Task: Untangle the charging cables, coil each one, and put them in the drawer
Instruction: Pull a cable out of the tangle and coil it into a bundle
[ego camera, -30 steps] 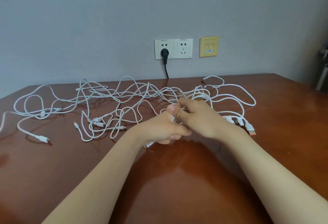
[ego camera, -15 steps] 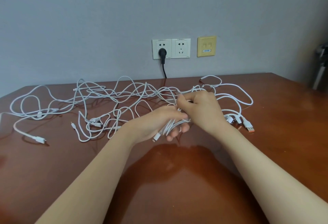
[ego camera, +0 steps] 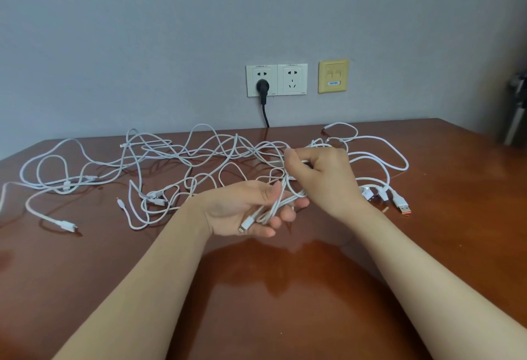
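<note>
Several white charging cables (ego camera: 182,157) lie tangled across the far half of the brown table (ego camera: 285,288). My left hand (ego camera: 245,208) is palm up and holds a small bundle of folded cable strands (ego camera: 272,207), with a white connector (ego camera: 245,224) sticking out over the palm. My right hand (ego camera: 322,177) is just above and to the right. Its fingers pinch a cable strand that runs down into the bundle. A cable end with an orange plug (ego camera: 403,208) lies to the right of my right wrist. No drawer is in view.
Two white wall sockets (ego camera: 276,78) sit above the table's far edge, a black plug (ego camera: 262,87) with its cord in the left one. A yellow network plate (ego camera: 333,76) is beside them. A dark object (ego camera: 516,108) stands at the far right edge.
My left hand has turned palm up and opened out under the bundle. My right hand has lifted up and away from it, drawing a strand with it. More of the bundle now shows.
</note>
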The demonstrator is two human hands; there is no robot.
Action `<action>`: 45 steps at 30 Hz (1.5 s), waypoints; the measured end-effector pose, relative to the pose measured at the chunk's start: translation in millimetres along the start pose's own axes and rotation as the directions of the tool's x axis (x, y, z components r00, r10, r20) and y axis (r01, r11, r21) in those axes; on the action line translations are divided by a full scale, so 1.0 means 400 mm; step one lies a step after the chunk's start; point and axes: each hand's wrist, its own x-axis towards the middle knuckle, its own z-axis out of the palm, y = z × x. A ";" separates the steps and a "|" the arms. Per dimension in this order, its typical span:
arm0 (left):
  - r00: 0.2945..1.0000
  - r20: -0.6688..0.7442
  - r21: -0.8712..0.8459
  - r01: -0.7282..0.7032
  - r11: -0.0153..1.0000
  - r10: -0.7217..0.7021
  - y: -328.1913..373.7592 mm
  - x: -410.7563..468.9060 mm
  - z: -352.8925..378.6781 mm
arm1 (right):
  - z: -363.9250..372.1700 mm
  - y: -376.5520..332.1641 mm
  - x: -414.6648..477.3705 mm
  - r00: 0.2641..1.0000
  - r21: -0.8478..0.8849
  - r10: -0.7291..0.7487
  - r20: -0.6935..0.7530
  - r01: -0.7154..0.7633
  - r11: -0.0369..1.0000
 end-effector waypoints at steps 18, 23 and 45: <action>0.954 -0.268 0.147 -0.093 0.985 0.130 0.019 0.048 0.068 | -0.012 0.025 0.006 0.987 -0.107 0.050 -0.151 -0.066 0.992; 0.970 -0.239 0.063 -0.025 0.998 0.040 0.026 0.029 0.061 | -0.009 0.018 0.004 0.986 -0.055 0.023 -0.166 -0.033 0.998; 0.645 -0.402 0.847 -0.007 0.532 0.649 0.016 0.053 0.113 | -0.030 0.015 0.006 0.967 -0.339 0.105 -0.234 -0.182 0.923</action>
